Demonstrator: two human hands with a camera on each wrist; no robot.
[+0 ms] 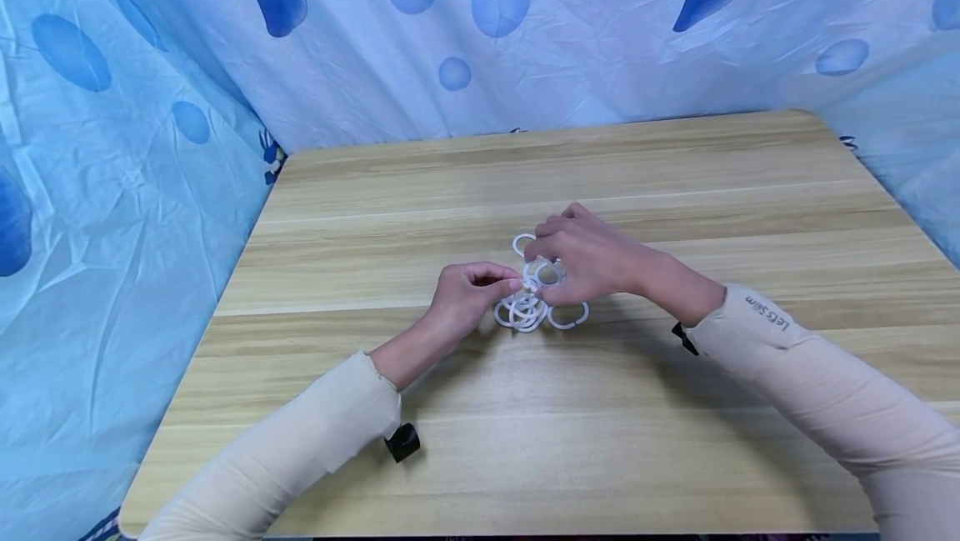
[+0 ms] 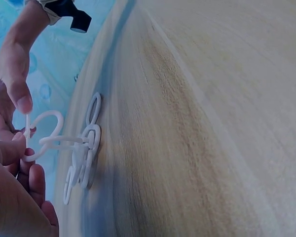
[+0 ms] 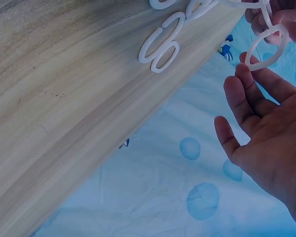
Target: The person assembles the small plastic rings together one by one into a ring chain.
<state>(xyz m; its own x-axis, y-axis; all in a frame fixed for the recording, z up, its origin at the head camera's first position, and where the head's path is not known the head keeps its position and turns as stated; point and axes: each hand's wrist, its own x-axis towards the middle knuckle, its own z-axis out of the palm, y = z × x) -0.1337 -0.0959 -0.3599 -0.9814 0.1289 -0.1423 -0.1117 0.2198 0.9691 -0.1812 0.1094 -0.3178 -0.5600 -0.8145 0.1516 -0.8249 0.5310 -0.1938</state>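
My left hand (image 1: 468, 299) pinches a white ring (image 2: 53, 114) between thumb and fingers, above a small pile of white rings (image 1: 521, 313). In the left wrist view more linked rings (image 2: 79, 160) trail from it down to the table. My right hand (image 1: 588, 256) is just right of the left one and holds another white ring (image 3: 267, 63) between its thumb and fingertips; the two held rings meet near the left fingertips. Its other fingers are spread. Whether these two rings are hooked together I cannot tell.
Loose-looking rings lie beside the pile, one at its right (image 1: 567, 318) and one behind (image 1: 522, 244). The wooden table (image 1: 525, 458) ends at a blue patterned curtain (image 1: 360, 57) at the back and left.
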